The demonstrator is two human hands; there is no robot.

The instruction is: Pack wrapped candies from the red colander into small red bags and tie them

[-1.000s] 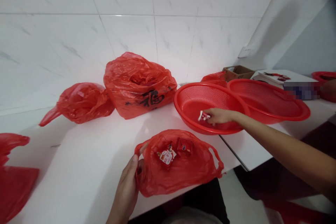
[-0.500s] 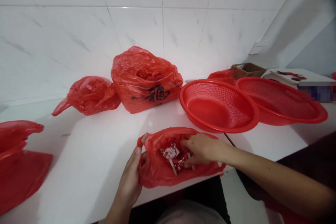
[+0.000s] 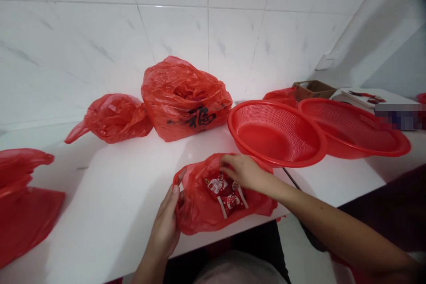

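A small red plastic bag (image 3: 199,213) lies open at the front edge of the white table (image 3: 109,204). Inside it are a few small red and white packets (image 3: 217,185), one with white ends (image 3: 233,202). My left hand (image 3: 166,226) grips the bag's left edge, thumb up along the rim. My right hand (image 3: 241,171) is at the bag's far rim with its fingers curled over the plastic, just above the packets. A red mesh basket (image 3: 234,122) stands right behind that hand and is empty.
A second red basket (image 3: 382,151) overlaps the first on the right. A full red bag with a black character (image 3: 186,97) and a smaller knotted one (image 3: 113,117) stand by the tiled wall. More red bags (image 3: 23,199) lie far left. A cardboard box (image 3: 313,88) sits at the back right.
My right hand took a packet from the red basket, brought it into the bag and has now risen to the bag's far rim. The left hand has kept its hold.
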